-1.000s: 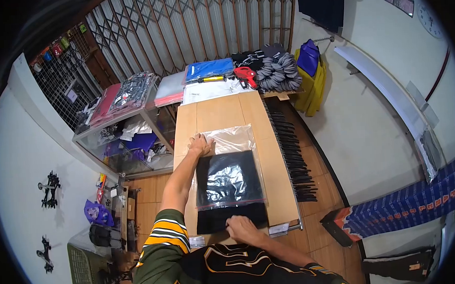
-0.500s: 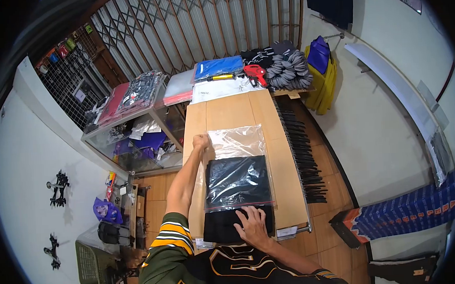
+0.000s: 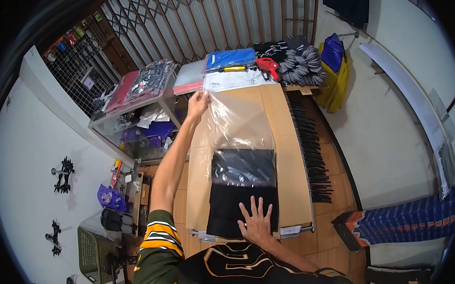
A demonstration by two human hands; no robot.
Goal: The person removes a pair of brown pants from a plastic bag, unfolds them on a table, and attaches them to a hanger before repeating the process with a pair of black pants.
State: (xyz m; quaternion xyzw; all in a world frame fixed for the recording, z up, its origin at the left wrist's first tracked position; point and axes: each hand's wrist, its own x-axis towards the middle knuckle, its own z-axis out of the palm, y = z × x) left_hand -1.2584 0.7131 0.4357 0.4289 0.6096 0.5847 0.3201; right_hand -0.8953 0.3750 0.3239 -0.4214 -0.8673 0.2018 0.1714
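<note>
A folded black garment (image 3: 230, 208) lies on the cardboard-topped table, its far part inside a clear plastic bag (image 3: 239, 123). My left hand (image 3: 199, 103) is closed on the bag's far left corner, which it lifts and pulls taut away from my body. Flat on the uncovered near part of the garment rests my right hand (image 3: 257, 222), fingers spread. The bag's mouth edge crosses the garment just beyond my right fingertips.
Along the table's far end are a blue packaged item (image 3: 230, 59), a stack of clear bags (image 3: 190, 76), a red tape-gun-like tool (image 3: 268, 69) and bundled grey gloves (image 3: 300, 67). A glass display case (image 3: 135, 120) stands left. Black hangers (image 3: 312, 153) line the table's right side.
My left hand has moved farther away, drawing the bag with it, so more of the garment shows at the near end. My right hand has flattened out and its fingers have spread.
</note>
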